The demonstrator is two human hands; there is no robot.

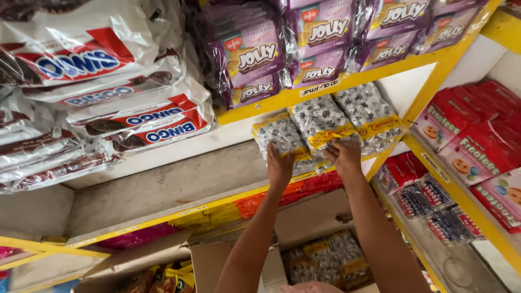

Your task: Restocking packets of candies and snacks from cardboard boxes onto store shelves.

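Note:
My left hand (279, 168) presses flat against a clear packet of black-and-white sweets with a yellow band (282, 135) standing on a yellow-edged shelf (163, 187). My right hand (344, 154) grips the lower edge of the middle packet of the same kind (321, 122). A third such packet (369, 114) stands to its right. Below my arms an open cardboard box (315, 217) holds more of these packets (328, 260).
Purple biscuit packs (320, 32) fill the shelf above. White and red biscuit packs (108, 92) are stacked at the left. Red packs (477, 146) sit on the right-hand shelving, with small dark packets (429, 203) below. Bare shelf board lies left of my hands.

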